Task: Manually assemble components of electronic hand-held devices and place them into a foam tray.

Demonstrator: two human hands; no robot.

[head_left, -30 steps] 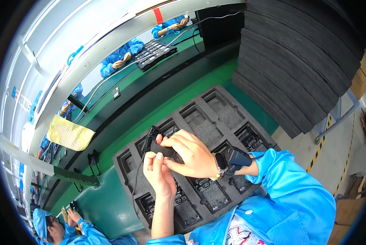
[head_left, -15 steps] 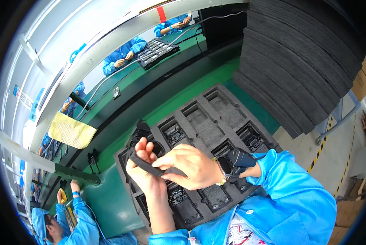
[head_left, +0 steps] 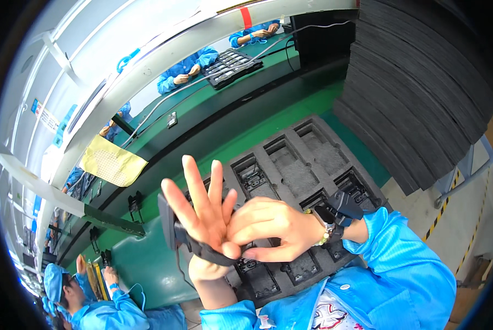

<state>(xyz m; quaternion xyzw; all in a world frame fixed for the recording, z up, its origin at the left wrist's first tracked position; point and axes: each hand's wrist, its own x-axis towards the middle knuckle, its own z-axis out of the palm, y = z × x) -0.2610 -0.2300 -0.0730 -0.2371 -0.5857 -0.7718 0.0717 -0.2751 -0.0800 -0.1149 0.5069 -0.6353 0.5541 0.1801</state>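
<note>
My left hand is raised palm up with its fingers spread. A black strap runs across the base of that hand near the wrist, and a dark flat device shows behind the hand, its far side hidden. My right hand reaches over from the right, fingers curled, gripping the strap by the left thumb. The right wrist carries a watch, a beaded bracelet and a black strapped device. Below both hands lies a grey foam tray with cut-out compartments, several holding black parts.
A tall stack of dark foam sheets stands at the right. Beyond the tray runs a green workbench with a cable, where co-workers in blue handle parts by a black tray. A yellow cloth hangs at left. Another person sits lower left.
My left hand has opened from curled to spread fingers. The strap has shifted from across its fingers down to near the wrist. My right hand has followed it, and the view has shifted slightly.
</note>
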